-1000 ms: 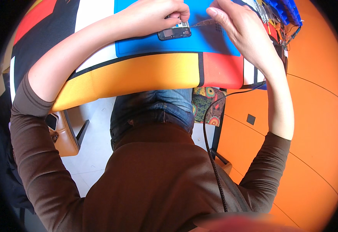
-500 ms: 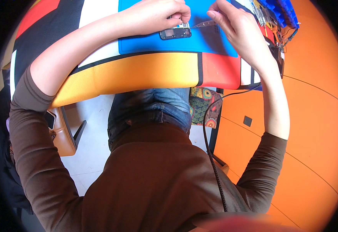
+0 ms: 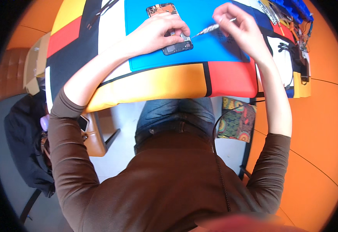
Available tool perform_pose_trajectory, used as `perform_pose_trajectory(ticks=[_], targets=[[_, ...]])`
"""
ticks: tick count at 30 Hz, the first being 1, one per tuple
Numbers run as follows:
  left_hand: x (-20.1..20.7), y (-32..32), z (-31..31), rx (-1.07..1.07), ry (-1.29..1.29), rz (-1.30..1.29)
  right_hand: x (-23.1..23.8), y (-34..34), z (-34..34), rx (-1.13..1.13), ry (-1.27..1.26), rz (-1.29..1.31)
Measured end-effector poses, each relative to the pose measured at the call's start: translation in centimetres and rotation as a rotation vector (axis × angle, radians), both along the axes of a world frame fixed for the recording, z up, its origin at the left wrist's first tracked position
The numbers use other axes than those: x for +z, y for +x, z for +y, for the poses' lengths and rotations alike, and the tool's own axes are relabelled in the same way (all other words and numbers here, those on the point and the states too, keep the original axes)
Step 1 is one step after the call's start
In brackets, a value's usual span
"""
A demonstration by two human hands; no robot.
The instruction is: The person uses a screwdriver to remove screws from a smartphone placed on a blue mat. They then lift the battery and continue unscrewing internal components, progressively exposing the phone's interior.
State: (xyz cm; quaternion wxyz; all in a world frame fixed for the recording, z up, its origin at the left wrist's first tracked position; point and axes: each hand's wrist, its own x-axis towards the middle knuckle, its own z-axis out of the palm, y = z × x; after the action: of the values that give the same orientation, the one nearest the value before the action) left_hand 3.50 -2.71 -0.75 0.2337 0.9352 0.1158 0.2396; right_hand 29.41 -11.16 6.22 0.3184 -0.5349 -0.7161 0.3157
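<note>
An opened smartphone (image 3: pixel 179 48), its inner parts bare and its upper part copper-coloured, lies on a blue work mat (image 3: pixel 146 62). My left hand (image 3: pixel 157 33) lies across its middle, fingers curled and thumb near the right edge, holding it against the mat. My right hand (image 3: pixel 240 29) grips a slim silver pointed tool (image 3: pixel 209 29) with a patterned handle; its exact kind is not clear. The tool slants down leftward, its tip at or just beside the phone's right edge. My left hand hides the phone's middle.
The table has a colour-block cloth (image 3: pixel 149 81). Long thin metal tools (image 3: pixel 269 13) and blue bins (image 3: pixel 296 9) stand at the far right, with a black cable (image 3: pixel 287 48) nearer. A dark tweezer-like tool (image 3: pixel 99 13) lies far left. A cardboard box (image 3: pixel 35 63) is beyond the table's left side.
The whole view has shifted, showing more of the table and the phone's upper part. My left hand stays on the phone; my right hand still holds the silver tool near its right edge.
</note>
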Motion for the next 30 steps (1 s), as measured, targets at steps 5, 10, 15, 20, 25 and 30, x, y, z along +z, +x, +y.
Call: perform_pose_trajectory(ticks=[5, 10, 15, 20, 25, 30], targets=[[0.6, 1.1, -0.5, 0.067, -0.009, 0.108, -2.9, 1.8, 2.8, -0.021, -0.148, 0.711], [1.9, 2.3, -0.8, 0.039, 0.197, 0.181, -5.7, 2.7, 4.6, -0.046, -0.21, 1.227], [3.6, 2.8, -1.4, 0.036, 0.26, 0.254, -5.1, 2.8, 3.9, 0.006, -0.201, 1.293], [4.1, 3.1, -1.9, 0.067, 0.322, 0.304, -4.2, 1.7, 2.7, -0.003, -0.258, 1.305], [3.8, 2.8, -1.9, 0.057, 0.317, 0.373, -4.4, 1.5, 2.8, 0.023, -0.237, 1.344], [3.4, 2.7, -2.3, 0.072, 0.39, 0.322, -3.8, 1.8, 2.6, 0.049, -0.209, 1.289]])
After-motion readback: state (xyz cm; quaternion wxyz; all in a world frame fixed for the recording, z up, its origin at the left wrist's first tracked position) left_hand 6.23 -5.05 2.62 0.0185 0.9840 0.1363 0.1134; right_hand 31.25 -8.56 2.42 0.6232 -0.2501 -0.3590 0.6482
